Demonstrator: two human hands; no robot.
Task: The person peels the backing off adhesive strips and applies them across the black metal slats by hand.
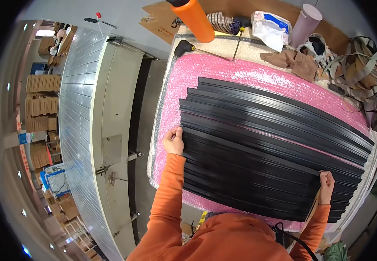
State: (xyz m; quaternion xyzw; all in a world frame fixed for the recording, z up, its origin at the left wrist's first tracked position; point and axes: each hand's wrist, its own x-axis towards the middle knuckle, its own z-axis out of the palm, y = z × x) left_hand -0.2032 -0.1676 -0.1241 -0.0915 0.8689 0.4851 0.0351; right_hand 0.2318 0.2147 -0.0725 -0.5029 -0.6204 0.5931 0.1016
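Note:
Several long black ribbed strips (258,113) lie side by side on pink bubble wrap (184,74), their left ends staggered. My left hand (174,141) is closed in a pinch at the left end of one black strip (249,152) in the near group. At that strip's right end, my right hand (326,182) pinches the corner, thumb and fingers together. The strip lies across the others, and a brown edge shows just below my right hand. My fingertips partly hide both ends.
Along the table's far side stand an orange bottle (193,21), a pale purple tumbler (306,24), a white-and-blue packet (271,28), two screwdrivers (192,48) and brown cloth (290,63). Straps and a bag (358,65) crowd the right corner. A slatted conveyor (79,95) runs at left.

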